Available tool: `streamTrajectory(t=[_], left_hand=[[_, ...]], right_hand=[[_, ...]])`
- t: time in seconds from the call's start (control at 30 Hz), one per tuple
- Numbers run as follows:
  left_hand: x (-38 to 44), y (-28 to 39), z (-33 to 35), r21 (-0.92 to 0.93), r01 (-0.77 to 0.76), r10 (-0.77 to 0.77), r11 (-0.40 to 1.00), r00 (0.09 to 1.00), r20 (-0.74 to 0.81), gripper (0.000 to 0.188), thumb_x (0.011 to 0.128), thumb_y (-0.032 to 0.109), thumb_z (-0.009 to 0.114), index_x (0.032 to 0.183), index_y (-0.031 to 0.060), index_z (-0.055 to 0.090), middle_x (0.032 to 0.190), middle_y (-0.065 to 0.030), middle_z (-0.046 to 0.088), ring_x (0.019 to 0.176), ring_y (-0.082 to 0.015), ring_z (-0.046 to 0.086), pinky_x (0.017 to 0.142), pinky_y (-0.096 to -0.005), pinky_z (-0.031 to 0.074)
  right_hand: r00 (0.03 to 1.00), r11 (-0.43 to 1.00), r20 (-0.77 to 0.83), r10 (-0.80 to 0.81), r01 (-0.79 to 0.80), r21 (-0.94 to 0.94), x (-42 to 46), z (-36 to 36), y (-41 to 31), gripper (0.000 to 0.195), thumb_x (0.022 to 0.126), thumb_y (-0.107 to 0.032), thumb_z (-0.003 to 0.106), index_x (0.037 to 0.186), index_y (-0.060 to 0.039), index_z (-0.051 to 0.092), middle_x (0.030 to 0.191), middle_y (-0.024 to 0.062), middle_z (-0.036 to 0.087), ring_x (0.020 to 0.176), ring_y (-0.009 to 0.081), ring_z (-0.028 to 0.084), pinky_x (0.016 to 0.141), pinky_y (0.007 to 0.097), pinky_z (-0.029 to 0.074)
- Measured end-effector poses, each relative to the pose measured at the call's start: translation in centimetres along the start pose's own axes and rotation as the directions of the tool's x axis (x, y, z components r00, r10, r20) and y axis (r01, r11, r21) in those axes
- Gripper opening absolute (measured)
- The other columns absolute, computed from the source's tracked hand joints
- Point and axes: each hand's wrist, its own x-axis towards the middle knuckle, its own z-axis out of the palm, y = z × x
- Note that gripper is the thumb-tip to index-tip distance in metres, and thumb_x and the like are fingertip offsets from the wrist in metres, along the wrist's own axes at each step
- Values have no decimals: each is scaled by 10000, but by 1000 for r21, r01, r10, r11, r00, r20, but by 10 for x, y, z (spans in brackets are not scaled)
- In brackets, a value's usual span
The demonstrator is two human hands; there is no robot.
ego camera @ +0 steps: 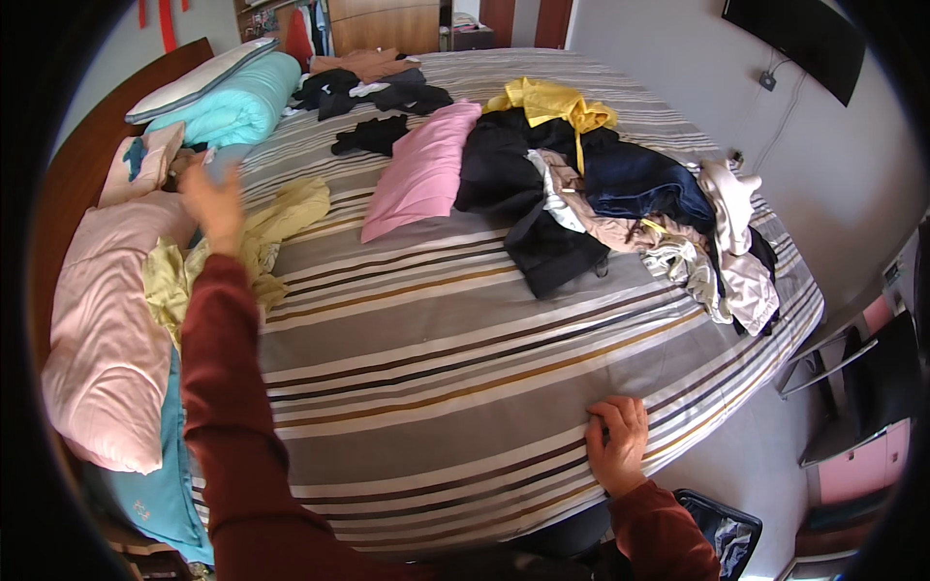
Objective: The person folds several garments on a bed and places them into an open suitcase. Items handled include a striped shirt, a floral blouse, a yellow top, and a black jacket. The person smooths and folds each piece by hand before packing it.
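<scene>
My left hand [212, 205], blurred, is stretched out over the pillow end near the headboard. Whether its fingers grip anything cannot be made out. Under and beside my left forearm lies a crumpled pale yellow garment [290, 207]. A long pink pillow [120, 319] lies to the left of that arm, with a smaller pink pillow [149, 163] beyond it. My right hand [617, 444] rests on the striped bedsheet [436, 341] near the bed's edge, holding nothing, its fingers a little bent.
A pink cushion [425, 171] leans by a heap with black trousers [498, 163], a yellow garment [552, 105] and dark blue cloth [647, 181]. A rolled turquoise quilt [236, 98] lies by the wooden headboard [73, 160]. A chair [872, 378] and a bin [726, 534] stand beyond the bed edge.
</scene>
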Motion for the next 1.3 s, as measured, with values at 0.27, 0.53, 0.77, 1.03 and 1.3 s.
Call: streamTrajectory(t=[0.27,0.53,0.77,1.03,1.3], left_hand=[[-112,173,145,-88,79,-20,993,846,533,859,625,241,750,1352,300,296,1344,-209,330,1204,-414,368,966,-457,352],[-62,-77,18,361,-460,197,811,796,573,394,754,121,583,1139,204,567,1219,-134,461,1081,-347,479,886,-401,422],[-66,-191,-151,836,-82,-505,543,763,403,438,776,354,613,1165,162,554,1391,-105,307,1190,-327,419,914,-452,409],[-65,51,-13,204,-473,288,857,769,571,394,679,108,618,1061,41,547,1127,-160,528,1057,-327,475,892,-415,383],[-129,373,71,-775,-180,666,606,647,370,546,708,118,666,1211,36,471,1232,-159,477,1165,-331,424,1003,-382,322]], right_hand=[[1000,991,-17,-25,27,127,8,7,-1,145,659,-11,602,797,-55,608,842,84,561,784,278,526,692,377,424],[1000,983,-5,30,-28,184,1,-1,10,152,653,16,607,792,-43,616,835,91,563,769,268,536,685,338,441],[807,-380,353,-474,-549,744,45,-80,-75,233,874,-75,539,1091,11,545,1073,125,538,1065,242,483,944,343,358],[903,-787,-57,-426,-339,516,30,-95,-117,200,809,-145,635,855,46,595,896,177,561,840,283,543,725,375,439],[923,-748,-22,-384,-297,593,18,-117,-92,200,808,-159,636,816,36,594,844,152,561,797,260,532,692,354,418]])
